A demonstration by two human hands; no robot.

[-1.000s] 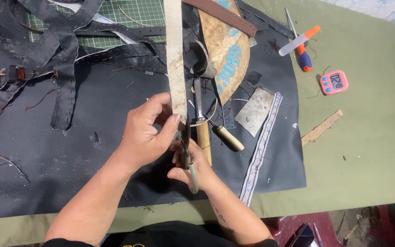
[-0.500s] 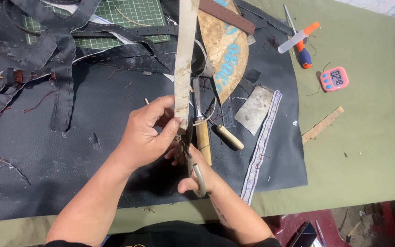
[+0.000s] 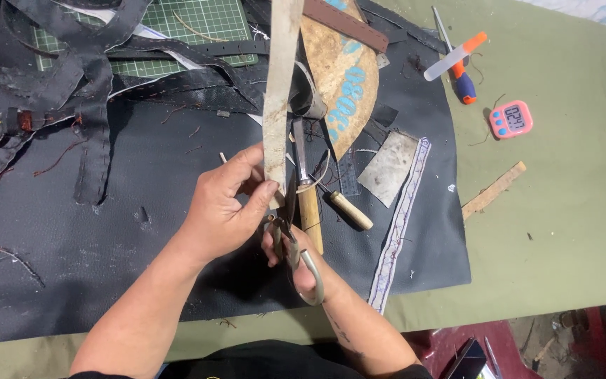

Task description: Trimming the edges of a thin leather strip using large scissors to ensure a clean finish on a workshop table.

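Observation:
My left hand pinches the near end of a long pale leather strip that runs up and away over the work. My right hand sits just below it, fingers through the metal handles of a pair of scissors whose blades point up at the strip's near end, right beside my left thumb. Both hands hover over a large black leather sheet spread on the olive table.
Two wooden-handled tools lie right of my hands. Black leather scraps cover a green cutting mat. A tan leather piece, grey patch, pink timer, orange-blue screwdriver and wooden stick lie to the right.
The pale strip has tilted slightly to the right at its far end. My right hand with the scissors has shifted a little lower and rightward; my left hand keeps its pinch.

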